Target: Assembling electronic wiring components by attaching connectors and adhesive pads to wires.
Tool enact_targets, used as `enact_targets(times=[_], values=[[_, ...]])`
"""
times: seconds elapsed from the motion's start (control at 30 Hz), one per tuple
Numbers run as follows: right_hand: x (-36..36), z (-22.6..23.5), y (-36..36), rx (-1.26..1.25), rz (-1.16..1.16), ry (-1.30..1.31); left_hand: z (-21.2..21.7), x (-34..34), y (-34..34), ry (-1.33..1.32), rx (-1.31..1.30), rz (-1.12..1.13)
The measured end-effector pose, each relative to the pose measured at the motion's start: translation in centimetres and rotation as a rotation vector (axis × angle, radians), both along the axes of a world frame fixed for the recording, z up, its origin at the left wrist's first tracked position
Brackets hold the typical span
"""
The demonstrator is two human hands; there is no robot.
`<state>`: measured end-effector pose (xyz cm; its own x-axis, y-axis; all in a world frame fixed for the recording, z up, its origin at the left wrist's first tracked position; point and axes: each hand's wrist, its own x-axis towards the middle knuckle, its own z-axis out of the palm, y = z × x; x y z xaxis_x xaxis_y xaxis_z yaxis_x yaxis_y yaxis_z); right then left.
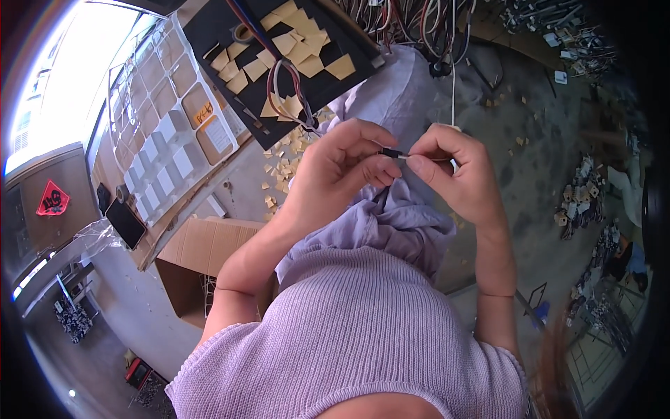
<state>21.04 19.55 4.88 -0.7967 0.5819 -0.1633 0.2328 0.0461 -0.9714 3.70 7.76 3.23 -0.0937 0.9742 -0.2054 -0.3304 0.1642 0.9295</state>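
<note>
- the left hand (pixel 342 167) and right hand (pixel 453 171) met in front of the chest, above a fold of lilac cloth (pixel 398 216) – both raised, fingertips almost touching.
- between them lay a small dark connector (pixel 392 152) with a pale tip, its long axis running left to right, roughly level.
- left fingers (pixel 373 143) were closed in a pinch on the dark end of the connector; thumb below, forefinger curled over the top.
- right fingers (pixel 419 162) were pinched shut on the pale end; whether they held the connector itself or only a thin wire (pixel 453 84) that ran up from that hand, i could not tell.
- the key relation: the connector sat in the narrow gap between the two pinches, dark end toward the left hand, pale end toward the right – neither hand clearly nearer, each holding its own end.
- the wire rose straight up from the right hand toward a tangle of cables (pixel 419 28) at the top of the view.
- on the worktop (pixel 509 160) beyond the hands lay a black board (pixel 328 84) covered with tan paper squares (pixel 300 49), with more squares scattered just below it.
- an open cardboard box (pixel 202 258) stood by the left elbow, well apart from the hands.
</note>
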Motion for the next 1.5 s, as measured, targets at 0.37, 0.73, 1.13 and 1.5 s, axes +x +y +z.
enact_targets(times=[0.37,0.73,1.13,1.5], values=[[0.0,-0.4,0.0,0.138,0.076,0.055,-0.2,0.3,-0.8,-0.063,0.010,0.033],[0.4,-0.1,-0.9,0.062,-0.060,0.084,0.0,1.1,-0.7,-0.086,0.044,0.066],[0.8,0.4,-1.6,0.049,-0.072,0.087,0.4,1.8,-1.1,-0.034,0.085,0.068],[0.8,0.3,-1.7,0.115,-0.081,0.081,0.1,2.0,-1.2,0.021,0.108,0.138]])
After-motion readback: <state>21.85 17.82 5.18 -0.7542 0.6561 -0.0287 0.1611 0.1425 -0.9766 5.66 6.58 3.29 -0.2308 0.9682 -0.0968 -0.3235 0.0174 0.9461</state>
